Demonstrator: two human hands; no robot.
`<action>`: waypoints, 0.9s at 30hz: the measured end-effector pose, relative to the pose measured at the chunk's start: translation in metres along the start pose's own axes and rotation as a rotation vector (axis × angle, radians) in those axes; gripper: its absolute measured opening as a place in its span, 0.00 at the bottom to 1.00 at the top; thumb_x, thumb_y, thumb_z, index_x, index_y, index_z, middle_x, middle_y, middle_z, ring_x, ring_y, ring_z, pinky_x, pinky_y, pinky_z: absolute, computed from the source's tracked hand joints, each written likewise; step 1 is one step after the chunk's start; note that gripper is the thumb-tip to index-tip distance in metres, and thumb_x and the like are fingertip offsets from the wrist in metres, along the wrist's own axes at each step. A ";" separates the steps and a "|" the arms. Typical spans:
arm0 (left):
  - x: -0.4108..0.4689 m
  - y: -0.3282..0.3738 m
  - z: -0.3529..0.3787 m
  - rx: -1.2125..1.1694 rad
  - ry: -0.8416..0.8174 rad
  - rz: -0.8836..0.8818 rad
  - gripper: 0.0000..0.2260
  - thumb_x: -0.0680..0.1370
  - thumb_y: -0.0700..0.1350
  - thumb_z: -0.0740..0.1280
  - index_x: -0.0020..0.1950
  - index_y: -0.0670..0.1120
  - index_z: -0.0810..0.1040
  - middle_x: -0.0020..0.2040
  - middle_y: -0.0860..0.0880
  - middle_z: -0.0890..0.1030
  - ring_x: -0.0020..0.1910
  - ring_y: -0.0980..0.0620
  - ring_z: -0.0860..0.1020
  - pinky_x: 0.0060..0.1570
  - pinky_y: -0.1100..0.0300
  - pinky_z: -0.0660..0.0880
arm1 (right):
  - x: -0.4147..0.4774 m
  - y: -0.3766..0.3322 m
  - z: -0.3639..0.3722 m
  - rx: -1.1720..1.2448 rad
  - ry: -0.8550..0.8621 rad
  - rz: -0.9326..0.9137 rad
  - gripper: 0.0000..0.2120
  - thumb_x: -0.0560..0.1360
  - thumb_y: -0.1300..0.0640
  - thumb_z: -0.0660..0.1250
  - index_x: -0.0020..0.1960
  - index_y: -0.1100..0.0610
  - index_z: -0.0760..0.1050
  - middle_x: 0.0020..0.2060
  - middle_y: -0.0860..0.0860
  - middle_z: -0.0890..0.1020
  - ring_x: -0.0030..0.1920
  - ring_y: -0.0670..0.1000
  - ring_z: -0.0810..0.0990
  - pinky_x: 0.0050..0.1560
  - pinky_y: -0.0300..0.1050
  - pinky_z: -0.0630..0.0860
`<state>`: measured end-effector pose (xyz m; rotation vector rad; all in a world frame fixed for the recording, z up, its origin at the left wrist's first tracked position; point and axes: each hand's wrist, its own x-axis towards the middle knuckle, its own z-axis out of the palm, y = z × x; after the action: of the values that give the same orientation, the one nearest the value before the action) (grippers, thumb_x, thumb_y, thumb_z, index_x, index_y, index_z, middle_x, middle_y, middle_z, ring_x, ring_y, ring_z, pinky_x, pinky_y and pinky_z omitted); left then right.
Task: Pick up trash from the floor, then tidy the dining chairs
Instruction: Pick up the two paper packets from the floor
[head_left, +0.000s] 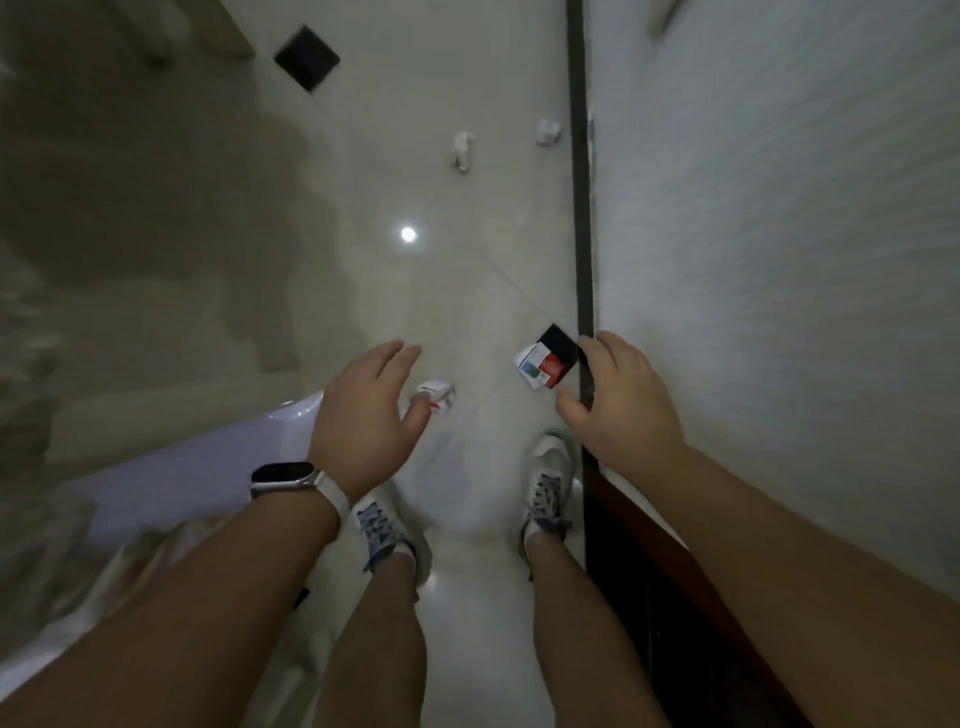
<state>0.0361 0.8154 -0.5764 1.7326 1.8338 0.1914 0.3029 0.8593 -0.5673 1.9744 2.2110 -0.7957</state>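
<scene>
Black, red and white carton (546, 361): lying flat on the floor, just at 9 o'clock of my right hand (618, 400). Its long axis is running roughly from 1 o'clock to 7 o'clock, with the black end pointing toward 1 and the white end toward 7.

Right hand: hovering open beside it, fingers spread and lightly bent, gripping nothing. The forefinger tip is sitting at the black edge and the thumb tip near the red corner; whether either is touching, I cannot tell.

Left hand (363, 410): also hanging open, fingers relaxed and close together, holding nothing. I am wearing a watch (283, 478) on that wrist.

Small white and red scrap (439, 396): lying on the floor at 3 o'clock of my left hand, partly hiding behind the thumb; its axis I cannot tell.

Crumpled white piece (461, 150): lying well off toward 12 o'clock, long axis running 12 to 6.

Second crumpled piece (549, 130): lying at 1 o'clock, just beside the dark strip (582, 208).

Floor (457, 291): glossy pale tile, reflecting a round light spot (408, 234), with a dark square (306, 57) at 11 o'clock.

Dark strip: running 12 to 6 along the foot of a white textured wall (779, 208), which is filling the right side.

Sneakers (379, 525): standing at 6 o'clock.
</scene>
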 end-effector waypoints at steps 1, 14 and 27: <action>0.009 -0.013 0.024 -0.014 -0.014 -0.023 0.24 0.75 0.51 0.63 0.68 0.42 0.75 0.66 0.41 0.76 0.64 0.41 0.74 0.64 0.49 0.69 | 0.011 0.013 0.024 -0.001 -0.014 0.013 0.27 0.72 0.47 0.65 0.67 0.59 0.71 0.63 0.56 0.74 0.62 0.58 0.73 0.58 0.52 0.72; 0.084 -0.179 0.274 0.041 -0.299 -0.160 0.28 0.74 0.56 0.70 0.70 0.43 0.72 0.66 0.41 0.76 0.63 0.40 0.74 0.62 0.46 0.71 | 0.110 0.133 0.291 0.157 -0.105 0.321 0.23 0.73 0.45 0.69 0.63 0.54 0.70 0.54 0.51 0.73 0.52 0.52 0.75 0.48 0.46 0.74; 0.109 -0.218 0.364 0.244 -0.175 -0.094 0.17 0.70 0.52 0.74 0.48 0.40 0.78 0.46 0.38 0.75 0.45 0.37 0.73 0.40 0.51 0.67 | 0.161 0.179 0.370 0.033 -0.080 0.419 0.30 0.68 0.49 0.74 0.65 0.59 0.67 0.61 0.60 0.70 0.63 0.62 0.69 0.59 0.53 0.69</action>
<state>0.0380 0.7819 -1.0129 1.7555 1.8645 -0.2241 0.3407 0.8572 -1.0069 2.2612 1.6605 -0.8334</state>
